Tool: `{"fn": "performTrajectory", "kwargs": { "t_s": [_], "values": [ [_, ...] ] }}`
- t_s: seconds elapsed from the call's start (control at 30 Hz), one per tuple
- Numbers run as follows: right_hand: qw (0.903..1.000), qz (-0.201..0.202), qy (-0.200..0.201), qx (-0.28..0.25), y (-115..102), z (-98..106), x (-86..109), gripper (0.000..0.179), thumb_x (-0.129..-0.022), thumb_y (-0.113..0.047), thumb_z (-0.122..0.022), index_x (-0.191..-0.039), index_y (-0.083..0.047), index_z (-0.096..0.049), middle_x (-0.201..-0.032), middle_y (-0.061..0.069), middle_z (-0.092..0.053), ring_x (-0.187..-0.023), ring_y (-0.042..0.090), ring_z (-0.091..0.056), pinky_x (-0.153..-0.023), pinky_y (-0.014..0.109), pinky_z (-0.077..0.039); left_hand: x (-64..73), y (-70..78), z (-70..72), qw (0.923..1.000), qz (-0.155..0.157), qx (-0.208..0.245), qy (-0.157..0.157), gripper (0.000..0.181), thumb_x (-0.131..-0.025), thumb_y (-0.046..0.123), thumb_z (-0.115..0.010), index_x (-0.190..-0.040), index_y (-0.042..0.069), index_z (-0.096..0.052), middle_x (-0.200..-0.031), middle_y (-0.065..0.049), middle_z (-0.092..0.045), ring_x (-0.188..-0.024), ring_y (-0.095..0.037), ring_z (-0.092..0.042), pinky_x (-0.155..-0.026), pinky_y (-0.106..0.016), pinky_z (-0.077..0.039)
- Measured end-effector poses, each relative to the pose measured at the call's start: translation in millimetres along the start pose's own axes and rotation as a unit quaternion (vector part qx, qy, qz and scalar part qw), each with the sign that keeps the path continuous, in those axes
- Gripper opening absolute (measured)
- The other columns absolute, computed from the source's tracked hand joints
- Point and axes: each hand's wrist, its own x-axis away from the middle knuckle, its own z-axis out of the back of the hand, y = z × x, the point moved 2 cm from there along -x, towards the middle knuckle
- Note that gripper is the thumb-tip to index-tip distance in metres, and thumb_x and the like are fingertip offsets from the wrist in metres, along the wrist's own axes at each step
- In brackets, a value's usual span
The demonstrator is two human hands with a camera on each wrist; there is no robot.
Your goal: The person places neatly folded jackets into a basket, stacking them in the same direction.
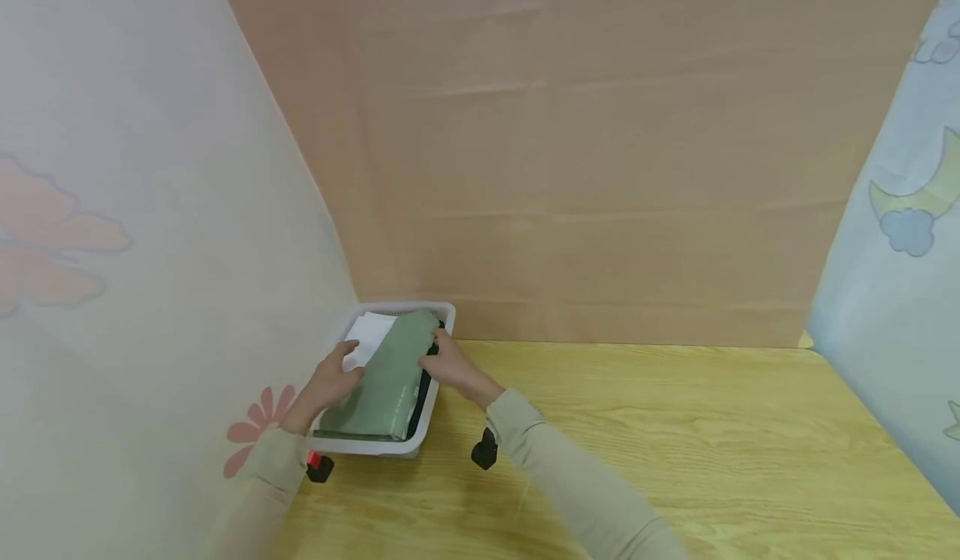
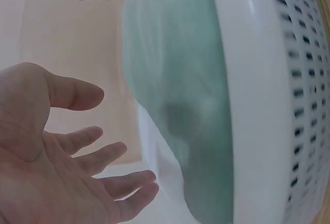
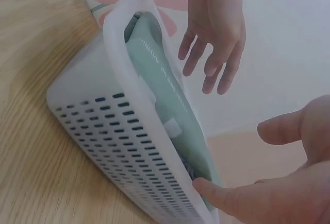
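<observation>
A folded green cloth point(image 1: 386, 381) lies on top in a white plastic basket point(image 1: 367, 446), over a white piece point(image 1: 369, 331) and something dark along the right side. Pale lettering runs along the green cloth point(image 3: 160, 74) in the right wrist view. My left hand point(image 1: 330, 385) is at the left of the cloth, fingers spread and loosely bent, palm bare in the left wrist view. At the far right corner is my right hand point(image 1: 453, 366), its thumb and fingers apart; one fingertip overlaps the basket rim in the right wrist view.
The basket stands in the corner between a white wall point(image 1: 187, 168) with flower prints and a brown paper-covered back wall point(image 1: 600, 168). Two small black objects, one point(image 1: 320, 468) with a red part and another point(image 1: 484, 452), are near the wrists. The wood-grain tabletop point(image 1: 675, 427) extends right.
</observation>
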Motion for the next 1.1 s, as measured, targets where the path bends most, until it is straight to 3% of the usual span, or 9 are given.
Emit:
{"fn": "performTrajectory", "kwargs": {
  "t_s": [0.3,0.63,0.83,1.1],
  "values": [
    [0.9997,-0.003,0.005,0.022,10.3,22.7,6.4,0.067,-0.108,-0.021,-0.058,-0.165,0.0,-0.029,-0.158,0.027,-0.046,-0.14,0.044,-0.053,-0.111,0.059,-0.049,-4.1,6.1,-15.5,0.9997,-0.026,0.0,0.006,0.06,-0.103,0.01,-0.056,-0.158,-0.008,-0.037,-0.162,-0.038,-0.038,-0.151,-0.056,-0.036,-0.118,-0.066,-0.038],
    [0.9979,0.034,0.027,0.047,23.9,54.1,19.6,0.05,-0.107,-0.02,-0.06,-0.154,-0.004,-0.05,-0.148,0.022,-0.056,-0.13,0.04,-0.061,-0.101,0.051,-0.057,-4.8,28.8,-34.8,0.9985,-0.054,0.002,0.0,0.058,-0.105,0.009,-0.056,-0.158,-0.007,-0.039,-0.161,-0.036,-0.041,-0.15,-0.056,-0.038,-0.119,-0.067,-0.038],
    [0.9969,0.039,0.047,0.05,25.2,74.1,36.4,0.046,-0.108,-0.021,-0.061,-0.152,-0.006,-0.053,-0.145,0.018,-0.059,-0.124,0.036,-0.065,-0.099,0.049,-0.058,-3.5,38.3,-47.0,0.9963,-0.085,0.005,0.014,0.056,-0.105,0.008,-0.058,-0.156,-0.007,-0.042,-0.158,-0.036,-0.046,-0.148,-0.055,-0.042,-0.121,-0.067,-0.036],
    [0.9925,0.065,0.071,0.075,28.7,105.3,59.2,0.045,-0.108,-0.019,-0.062,-0.151,-0.008,-0.054,-0.142,0.013,-0.06,-0.122,0.036,-0.066,-0.093,0.045,-0.06,2.2,54.8,-59.1,0.9957,-0.09,0.01,0.016,0.059,-0.108,0.013,-0.058,-0.16,-0.005,-0.037,-0.164,-0.032,-0.04,-0.152,-0.053,-0.037,-0.122,-0.066,-0.034]
  ]
}}
